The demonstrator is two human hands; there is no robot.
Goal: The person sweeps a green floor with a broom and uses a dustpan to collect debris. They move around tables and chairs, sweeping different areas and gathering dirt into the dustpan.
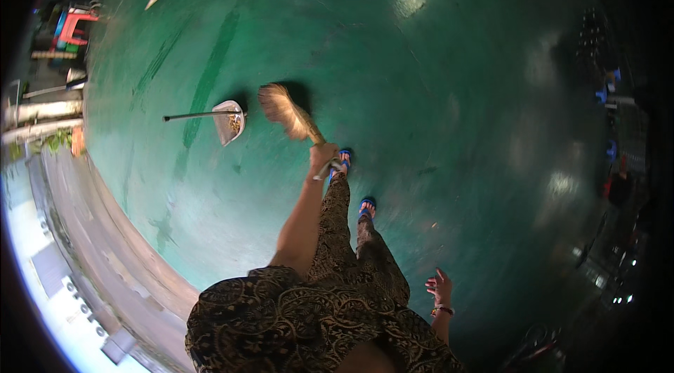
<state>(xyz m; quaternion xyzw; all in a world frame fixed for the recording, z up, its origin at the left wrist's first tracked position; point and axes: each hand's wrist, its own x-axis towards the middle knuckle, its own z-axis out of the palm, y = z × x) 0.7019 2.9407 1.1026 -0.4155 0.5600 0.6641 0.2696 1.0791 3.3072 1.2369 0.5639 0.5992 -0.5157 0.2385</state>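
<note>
While the left hand (321, 157) grips the broom (289, 113), whose bristles slant up-left to just beside the dustpan (229, 121) on the green floor (435, 92), the right hand (439, 287) hangs empty, fingers spread.

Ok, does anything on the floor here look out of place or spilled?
Nothing stands out. The left hand grips a broom beside a dustpan that holds debris; none shows spilled on the green floor. The right hand hangs open.
</note>
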